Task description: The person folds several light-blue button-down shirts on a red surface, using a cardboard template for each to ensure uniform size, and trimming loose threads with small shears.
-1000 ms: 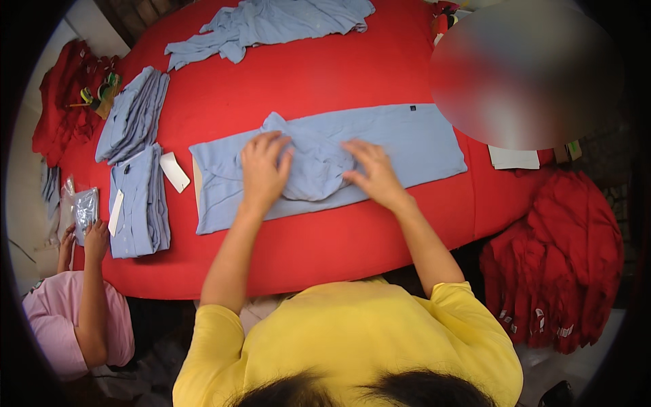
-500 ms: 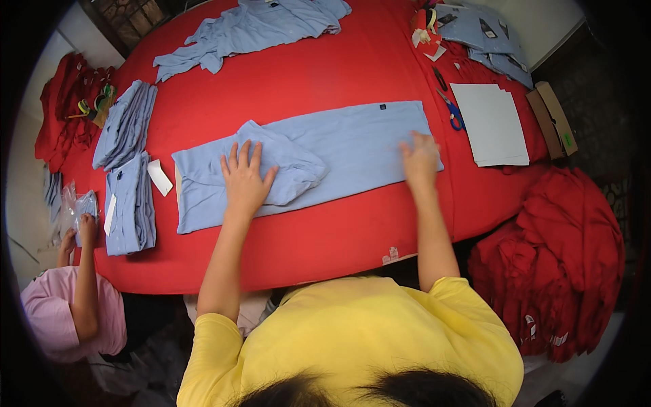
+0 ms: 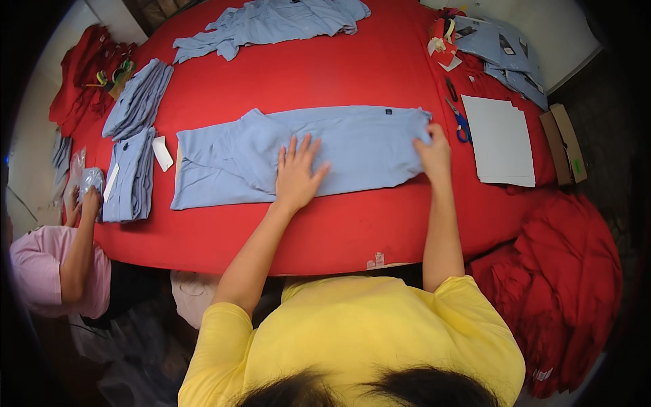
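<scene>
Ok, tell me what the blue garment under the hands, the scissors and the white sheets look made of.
Blue garment: matte cloth, judging by its soft creases; perhaps cotton, but the fibre can't be told.
Scissors: handles probably plastic, from their even blue colour; blades presumably metal, though too small to be sure.
White sheets: paper or thin card, matte, flat and straight-edged.

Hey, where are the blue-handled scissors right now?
In the head view, the blue-handled scissors lie right of centre on the red table, between the person's right hand and the white paper sheets.
</scene>
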### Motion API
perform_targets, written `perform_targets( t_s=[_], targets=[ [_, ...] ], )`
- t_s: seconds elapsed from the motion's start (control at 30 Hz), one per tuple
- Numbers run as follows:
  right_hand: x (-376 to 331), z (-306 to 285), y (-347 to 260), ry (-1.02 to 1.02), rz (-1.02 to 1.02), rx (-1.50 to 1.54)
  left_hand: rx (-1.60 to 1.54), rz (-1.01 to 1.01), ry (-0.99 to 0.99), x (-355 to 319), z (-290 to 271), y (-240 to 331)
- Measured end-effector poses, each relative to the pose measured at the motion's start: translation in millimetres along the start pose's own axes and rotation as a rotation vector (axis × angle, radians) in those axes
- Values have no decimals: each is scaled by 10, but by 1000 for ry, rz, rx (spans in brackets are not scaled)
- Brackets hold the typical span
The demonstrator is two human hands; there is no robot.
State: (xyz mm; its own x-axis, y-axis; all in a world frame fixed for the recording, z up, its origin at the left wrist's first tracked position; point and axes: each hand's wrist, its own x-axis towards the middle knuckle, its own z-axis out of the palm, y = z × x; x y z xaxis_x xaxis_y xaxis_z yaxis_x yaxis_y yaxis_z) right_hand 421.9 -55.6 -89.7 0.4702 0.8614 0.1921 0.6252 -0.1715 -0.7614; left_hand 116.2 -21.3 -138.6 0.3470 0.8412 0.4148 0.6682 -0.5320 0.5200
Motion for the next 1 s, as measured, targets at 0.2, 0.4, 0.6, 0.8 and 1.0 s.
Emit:
perform_targets(
  t_s=[0.2, 0.4, 0.6, 0.8, 1.0],
  targets=[
    [-581, 1164, -962, -472, -390, 162, -547, -463, 237, 65, -153, -47],
    [-611, 951, -1027, -657, -102, 396, -376, -462, 252, 3, -95, -203],
    [-48, 541, -376, -519, 147, 96, -97, -292, 124, 200, -331, -1],
    [-26, 731, -283, -555, 14, -45, 46, -69, 33, 295, -39, 288],
    [-270, 960, -436, -627, -3, 742, -479, -539, -30, 419, 152, 617]
  ],
)
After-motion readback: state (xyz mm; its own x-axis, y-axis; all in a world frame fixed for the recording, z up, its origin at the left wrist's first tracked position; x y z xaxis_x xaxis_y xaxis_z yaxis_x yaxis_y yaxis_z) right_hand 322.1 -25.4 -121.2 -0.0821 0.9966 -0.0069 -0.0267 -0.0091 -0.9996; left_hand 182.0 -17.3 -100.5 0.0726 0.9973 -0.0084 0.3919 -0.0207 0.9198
